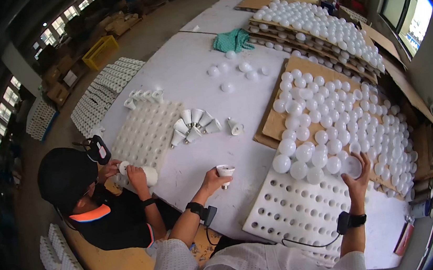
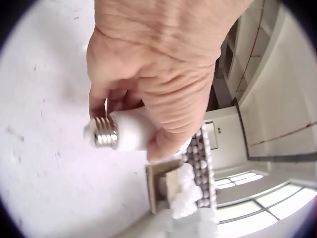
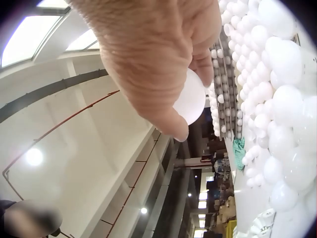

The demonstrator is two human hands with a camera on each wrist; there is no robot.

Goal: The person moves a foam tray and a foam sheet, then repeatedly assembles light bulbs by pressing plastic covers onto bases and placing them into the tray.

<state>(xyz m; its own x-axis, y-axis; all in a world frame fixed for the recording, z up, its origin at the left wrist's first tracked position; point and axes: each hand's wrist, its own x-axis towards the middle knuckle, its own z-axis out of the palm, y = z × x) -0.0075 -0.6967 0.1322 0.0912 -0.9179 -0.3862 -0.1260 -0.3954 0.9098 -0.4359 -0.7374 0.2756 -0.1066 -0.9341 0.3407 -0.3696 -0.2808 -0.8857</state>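
Observation:
My left hand (image 1: 211, 182) grips a white LED bulb body (image 1: 225, 170) above the table, its wide mouth upward and screw cap down. In the left wrist view, the metal screw cap (image 2: 105, 132) sticks out past the thumb and fingers. My right hand (image 1: 357, 179) pinches a white bulb cover (image 1: 351, 167) between thumb and fingers at the near edge of many similar covers (image 1: 325, 118). In the right wrist view, the palm hides part of that round cover (image 3: 192, 101). The two pieces are well apart.
A white foam tray (image 1: 293, 208) with holes lies before me, another foam tray (image 1: 147, 124) at left. Several bulb bodies (image 1: 194, 121) lie mid-table. Stacked boards (image 1: 318, 53) hold more covers behind a green cloth (image 1: 233, 40). Another person (image 1: 91, 201) works close on the left.

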